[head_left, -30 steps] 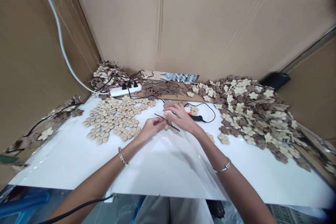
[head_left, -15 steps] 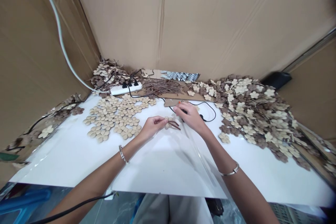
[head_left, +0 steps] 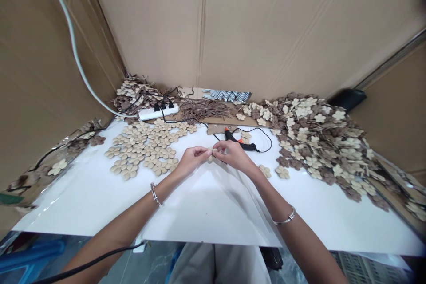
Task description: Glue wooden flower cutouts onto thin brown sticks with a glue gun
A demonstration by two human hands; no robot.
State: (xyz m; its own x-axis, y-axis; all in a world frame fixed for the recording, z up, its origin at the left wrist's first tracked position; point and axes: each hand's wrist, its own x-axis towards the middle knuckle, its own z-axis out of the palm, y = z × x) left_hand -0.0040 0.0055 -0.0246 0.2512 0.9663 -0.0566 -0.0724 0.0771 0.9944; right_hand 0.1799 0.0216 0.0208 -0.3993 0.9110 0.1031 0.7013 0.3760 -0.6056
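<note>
My left hand (head_left: 191, 159) and my right hand (head_left: 233, 155) meet at the middle of the white table (head_left: 206, 204), both pinching a small beige flower piece (head_left: 210, 154) between their fingertips. The brown strip that goes with the flower is mostly hidden under my right fingers. A black and orange glue gun (head_left: 238, 140) lies just behind my right hand, with its cord looping to the right.
Flat beige flowers (head_left: 146, 148) are spread out to the left. A big heap of brown and cream flowers (head_left: 319, 137) fills the right side. A white power strip (head_left: 159, 113) and a bundle of brown strips (head_left: 204, 110) lie at the back. Cardboard walls enclose the table.
My right hand came back from the glue gun to the flower held in my left hand. The brown strip, sticking out earlier, is now covered by my fingers.
</note>
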